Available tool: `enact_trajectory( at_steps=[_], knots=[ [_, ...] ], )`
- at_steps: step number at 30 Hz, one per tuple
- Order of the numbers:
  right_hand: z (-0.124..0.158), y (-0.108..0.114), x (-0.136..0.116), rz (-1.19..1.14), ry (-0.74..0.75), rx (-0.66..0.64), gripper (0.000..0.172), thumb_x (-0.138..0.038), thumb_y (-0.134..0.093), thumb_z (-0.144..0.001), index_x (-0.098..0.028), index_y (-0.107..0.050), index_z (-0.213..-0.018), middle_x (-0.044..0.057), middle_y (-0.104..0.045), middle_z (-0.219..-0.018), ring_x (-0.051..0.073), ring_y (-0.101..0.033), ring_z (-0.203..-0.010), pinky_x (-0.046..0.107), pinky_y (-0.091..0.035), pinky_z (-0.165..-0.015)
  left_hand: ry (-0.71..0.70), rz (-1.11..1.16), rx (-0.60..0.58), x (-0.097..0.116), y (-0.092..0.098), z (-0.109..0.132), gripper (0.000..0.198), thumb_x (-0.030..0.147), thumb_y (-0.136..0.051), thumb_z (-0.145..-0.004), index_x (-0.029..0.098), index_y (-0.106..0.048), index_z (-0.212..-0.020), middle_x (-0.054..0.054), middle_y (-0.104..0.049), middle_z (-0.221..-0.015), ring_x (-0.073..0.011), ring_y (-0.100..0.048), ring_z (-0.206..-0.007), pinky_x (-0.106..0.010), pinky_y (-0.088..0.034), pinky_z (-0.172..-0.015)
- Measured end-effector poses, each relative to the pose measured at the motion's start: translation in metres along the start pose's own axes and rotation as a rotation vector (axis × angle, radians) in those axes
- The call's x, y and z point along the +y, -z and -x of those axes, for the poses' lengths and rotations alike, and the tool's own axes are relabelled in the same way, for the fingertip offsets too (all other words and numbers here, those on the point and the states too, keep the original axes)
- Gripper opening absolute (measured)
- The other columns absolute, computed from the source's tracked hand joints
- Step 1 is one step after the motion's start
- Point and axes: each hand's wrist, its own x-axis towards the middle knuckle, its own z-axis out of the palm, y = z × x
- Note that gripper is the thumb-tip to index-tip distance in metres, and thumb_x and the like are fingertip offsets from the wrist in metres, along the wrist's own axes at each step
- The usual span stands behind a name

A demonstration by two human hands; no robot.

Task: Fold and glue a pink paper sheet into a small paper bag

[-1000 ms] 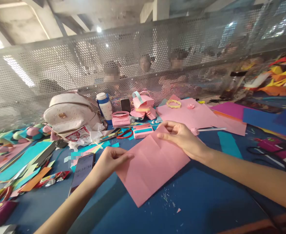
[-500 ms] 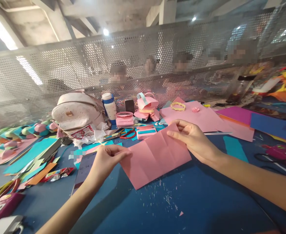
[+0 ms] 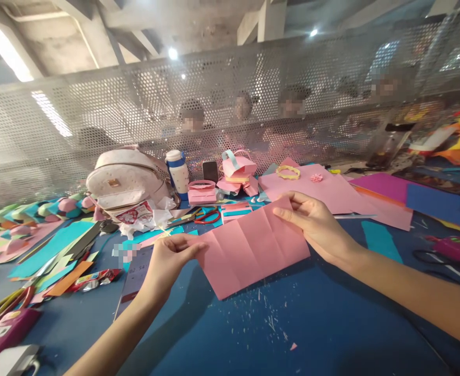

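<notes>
The left hand (image 3: 177, 256) pinches one end of a creased pink sheet (image 3: 249, 248) and the right hand (image 3: 316, 227) the other, thumbs pressed to fingers, the paper spread at a tilt above the bench (image 3: 343, 313), short of its far edge. Along that edge stand a pale backpack (image 3: 126, 175) and a blue-and-white bottle (image 3: 179, 177); a pink scrap (image 3: 293, 346) lies toward the near edge.

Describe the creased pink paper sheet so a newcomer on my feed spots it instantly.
Start at the dark blue tabletop and find the person's bare left hand and bare right hand above it. Pinched between them is the creased pink paper sheet. Held up and crossed by roughly parallel fold lines, it stands apart from the pink sheets lying flat beyond it.
</notes>
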Motion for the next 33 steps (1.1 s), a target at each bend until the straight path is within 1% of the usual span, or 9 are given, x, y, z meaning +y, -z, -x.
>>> enact_trajectory(
  at_steps=[6, 10, 13, 17, 21, 25, 29, 31, 33],
  knots=[
    [-0.004, 0.006, 0.008, 0.097, 0.053, -0.052, 0.028, -0.045, -0.071, -0.08, -0.022, -0.059, -0.088, 0.0, -0.061, -0.082, 0.016, -0.059, -0.076, 0.026, -0.048, -0.065, -0.032, -0.02, 0.006, -0.001, 0.002, -0.001, 0.027, 0.041, -0.079, -0.068, 0.016, -0.074, -0.074, -0.003, -0.075, -0.071, -0.0157, -0.068, -0.064, -0.022, -0.051, -0.061],
    [-0.007, 0.011, 0.017, 0.448, 0.224, -0.106, 0.024, -0.042, -0.068, -0.083, -0.024, -0.06, -0.096, 0.001, -0.066, -0.084, 0.017, -0.063, -0.077, 0.03, -0.051, -0.07, -0.047, -0.125, -0.067, -0.014, 0.01, -0.009, 0.022, 0.036, -0.076, -0.072, 0.015, -0.071, -0.074, -0.001, -0.07, -0.065, -0.0123, -0.063, -0.059, -0.02, -0.045, -0.055],
    [-0.007, 0.009, 0.028, 0.75, 0.32, -0.22, 0.015, -0.032, -0.056, -0.092, -0.025, -0.061, -0.104, 0.002, -0.069, -0.087, 0.018, -0.065, -0.073, 0.032, -0.052, -0.068, -0.013, -0.191, -0.181, -0.033, 0.013, -0.018, 0.017, 0.03, -0.073, -0.072, 0.015, -0.066, -0.07, 0.001, -0.066, -0.06, -0.0113, -0.061, -0.055, -0.02, -0.042, -0.053],
    [-0.005, -0.007, 0.044, 1.058, 0.496, -0.385, 0.025, -0.018, -0.043, -0.097, -0.023, -0.064, -0.11, 0.006, -0.071, -0.11, 0.022, -0.069, -0.094, 0.038, -0.054, -0.078, 0.026, -0.296, -0.266, -0.056, 0.011, -0.023, 0.014, 0.025, -0.066, -0.072, 0.017, -0.058, -0.065, 0.001, -0.064, -0.058, -0.0133, -0.063, -0.055, -0.022, -0.043, -0.054],
    [0.003, -0.039, 0.058, 1.01, 0.685, -0.542, 0.033, -0.014, -0.044, -0.096, -0.017, -0.063, -0.122, 0.011, -0.055, -0.14, 0.024, -0.051, -0.13, 0.045, -0.044, -0.106, 0.011, -0.342, -0.293, -0.067, 0.008, -0.025, 0.013, 0.025, -0.061, -0.073, 0.018, -0.054, -0.063, 0.001, -0.063, -0.058, -0.0138, -0.061, -0.055, -0.023, -0.042, -0.054],
    [0.016, -0.064, 0.075, 0.826, 0.716, -0.851, 0.047, -0.025, -0.045, -0.098, -0.012, -0.046, -0.143, 0.014, -0.046, -0.147, 0.023, -0.036, -0.141, 0.046, -0.032, -0.117, -0.007, -0.431, -0.257, -0.067, 0.008, -0.024, 0.013, 0.023, -0.059, -0.075, 0.018, -0.053, -0.065, 0.003, -0.058, -0.058, -0.0131, -0.056, -0.055, -0.023, -0.036, -0.052],
    [0.021, -0.069, 0.094, 0.788, 0.617, -0.974, 0.059, -0.028, -0.042, -0.098, -0.009, -0.027, -0.152, 0.015, -0.033, -0.155, 0.024, -0.025, -0.146, 0.046, -0.023, -0.12, -0.24, -1.02, -0.162, -0.056, 0.006, -0.015, 0.008, 0.014, -0.054, -0.084, 0.018, -0.059, -0.079, -0.001, -0.063, -0.074, -0.018, -0.059, -0.069, -0.027, -0.04, -0.059],
    [0.021, -0.068, 0.099, 0.771, 0.595, -0.971, 0.06, -0.026, -0.041, -0.098, -0.01, -0.025, -0.153, 0.014, -0.03, -0.156, 0.023, -0.022, -0.147, 0.046, -0.021, -0.121, -0.462, -1.286, -0.152, -0.051, 0.003, -0.01, 0.013, 0.007, -0.052, -0.086, 0.016, -0.061, -0.091, -0.006, -0.065, -0.091, -0.0222, -0.061, -0.081, -0.033, -0.046, -0.067],
    [0.02, -0.067, 0.099, 0.74, 0.59, -0.971, 0.06, -0.025, -0.043, -0.096, -0.01, -0.027, -0.152, 0.014, -0.031, -0.156, 0.023, -0.021, -0.147, 0.046, -0.02, -0.121, -0.737, -1.384, -0.203, -0.048, -0.002, -0.003, 0.018, 0.005, -0.051, -0.088, 0.014, -0.061, -0.099, -0.01, -0.065, -0.102, -0.0241, -0.061, -0.09, -0.038, -0.05, -0.076]
  ],
)
